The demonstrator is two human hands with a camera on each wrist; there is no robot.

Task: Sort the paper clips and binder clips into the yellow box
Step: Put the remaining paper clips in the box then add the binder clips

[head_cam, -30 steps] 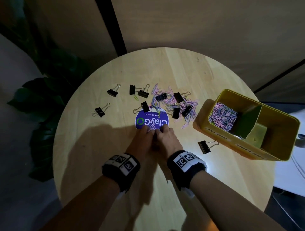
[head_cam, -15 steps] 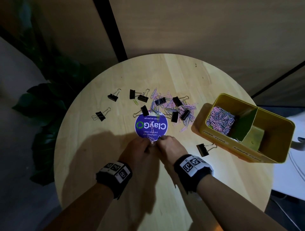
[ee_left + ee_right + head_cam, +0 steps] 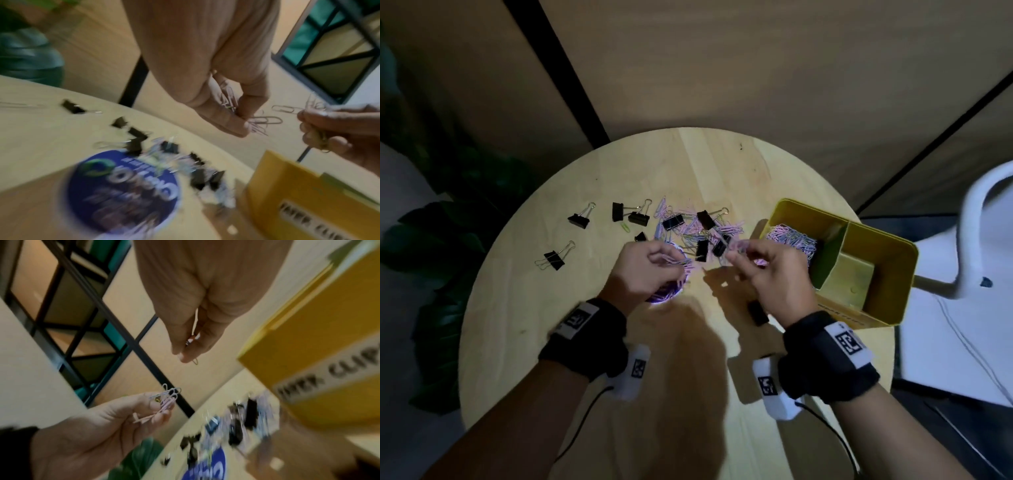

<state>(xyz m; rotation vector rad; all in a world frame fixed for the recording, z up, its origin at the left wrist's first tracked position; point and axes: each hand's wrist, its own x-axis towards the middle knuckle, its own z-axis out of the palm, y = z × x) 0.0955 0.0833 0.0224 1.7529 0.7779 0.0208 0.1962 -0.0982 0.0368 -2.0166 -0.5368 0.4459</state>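
My left hand point(image 3: 671, 262) hovers above the round blue sticker point(image 3: 662, 296) and pinches a bunch of pastel paper clips point(image 3: 258, 121). My right hand point(image 3: 739, 255) holds up another small bunch of paper clips point(image 3: 287, 110) just left of the yellow box point(image 3: 876, 246). The box's left compartment holds a heap of paper clips point(image 3: 791, 240); its right compartment shows bare yellow floor. A loose pile of paper clips point(image 3: 688, 228) mixed with black binder clips point(image 3: 673, 222) lies on the table beyond both hands. In the right wrist view the left hand's pink clips point(image 3: 166, 400) show plainly.
More binder clips lie at the left point(image 3: 578, 219) point(image 3: 553, 259) and one sits by my right wrist point(image 3: 756, 313). The round wooden table point(image 3: 585, 342) has dark plant leaves point(image 3: 431, 240) beyond its left edge. A white surface point(image 3: 962, 325) lies to the right.
Both hands have lifted off the blue sticker with paper clips in them and drawn apart. The right hand has moved right towards the yellow box.
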